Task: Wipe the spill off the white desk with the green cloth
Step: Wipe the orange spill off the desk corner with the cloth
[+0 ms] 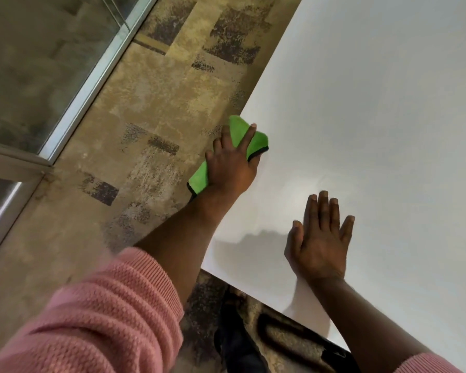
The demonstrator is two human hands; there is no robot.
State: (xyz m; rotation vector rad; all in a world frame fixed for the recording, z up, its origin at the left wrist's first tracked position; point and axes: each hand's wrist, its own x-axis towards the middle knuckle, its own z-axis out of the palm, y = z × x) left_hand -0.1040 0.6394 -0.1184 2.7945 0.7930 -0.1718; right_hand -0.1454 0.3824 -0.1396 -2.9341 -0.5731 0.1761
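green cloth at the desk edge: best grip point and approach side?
Probably the corner of the green cloth that hangs past the edge of the white desk, coming from the floor side. That black-trimmed corner is free in the air, so fingers can close above and below it. The rest lies flat under the left hand; the right hand rests open on the desk.

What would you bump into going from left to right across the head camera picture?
Glass partition → patterned carpet → green cloth under the left hand → right hand flat on the white desk.
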